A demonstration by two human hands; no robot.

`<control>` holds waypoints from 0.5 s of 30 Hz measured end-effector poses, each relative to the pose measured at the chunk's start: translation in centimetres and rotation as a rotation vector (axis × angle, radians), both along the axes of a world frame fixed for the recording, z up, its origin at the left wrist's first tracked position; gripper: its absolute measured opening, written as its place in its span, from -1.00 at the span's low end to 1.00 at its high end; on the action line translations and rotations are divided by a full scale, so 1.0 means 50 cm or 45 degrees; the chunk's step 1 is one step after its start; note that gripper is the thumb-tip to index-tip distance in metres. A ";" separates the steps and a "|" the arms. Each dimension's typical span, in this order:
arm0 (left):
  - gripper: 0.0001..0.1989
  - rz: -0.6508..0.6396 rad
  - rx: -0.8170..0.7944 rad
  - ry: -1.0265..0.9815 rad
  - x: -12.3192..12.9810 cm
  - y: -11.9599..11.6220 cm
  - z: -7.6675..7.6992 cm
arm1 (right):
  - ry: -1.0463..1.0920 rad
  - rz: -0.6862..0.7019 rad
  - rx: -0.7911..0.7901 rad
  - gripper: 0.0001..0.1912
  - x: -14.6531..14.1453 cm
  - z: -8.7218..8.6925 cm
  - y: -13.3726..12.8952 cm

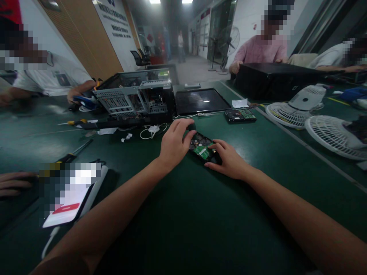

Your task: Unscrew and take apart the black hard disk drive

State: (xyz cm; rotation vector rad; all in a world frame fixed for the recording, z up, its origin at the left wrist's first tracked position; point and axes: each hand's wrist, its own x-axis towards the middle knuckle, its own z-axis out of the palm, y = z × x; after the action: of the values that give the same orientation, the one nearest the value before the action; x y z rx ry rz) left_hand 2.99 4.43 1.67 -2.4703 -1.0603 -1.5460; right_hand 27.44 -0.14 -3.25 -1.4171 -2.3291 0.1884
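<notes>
A hard drive [202, 149] lies tilted on the green table, its green circuit board and black frame facing up. My right hand [228, 158] grips its near right end, with thumb at the lower edge and fingers over the board. Over the drive's far left end curls my left hand [176, 141], thumb and index finger bent toward each other. Something small and dark shows between those fingertips; what it is I cannot make out. A second hard drive [240, 115] sits farther back to the right, apart from both hands.
An opened computer case [137, 97] stands at the back left beside a flat black panel [202, 101]. White fans [289, 110] lie to the right. A lit phone [69, 198], a screwdriver [69, 157] and another person's hand [15, 183] are at left. A co-worker holds a black case [275, 80].
</notes>
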 end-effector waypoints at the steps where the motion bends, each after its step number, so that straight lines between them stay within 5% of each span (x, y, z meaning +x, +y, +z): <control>1: -0.70 -0.013 -0.004 0.010 0.000 0.000 0.000 | 0.002 -0.001 0.000 -0.33 0.000 0.000 0.000; 15: -0.68 -0.044 -0.036 -0.049 -0.002 0.006 -0.007 | 0.009 -0.004 -0.016 -0.33 -0.003 0.005 -0.003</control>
State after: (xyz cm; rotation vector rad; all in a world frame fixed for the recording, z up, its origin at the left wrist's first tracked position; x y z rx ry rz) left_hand 2.89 4.74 1.32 -2.5001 -1.0579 -1.6050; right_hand 27.30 -0.30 -2.98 -1.4233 -2.3241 0.2066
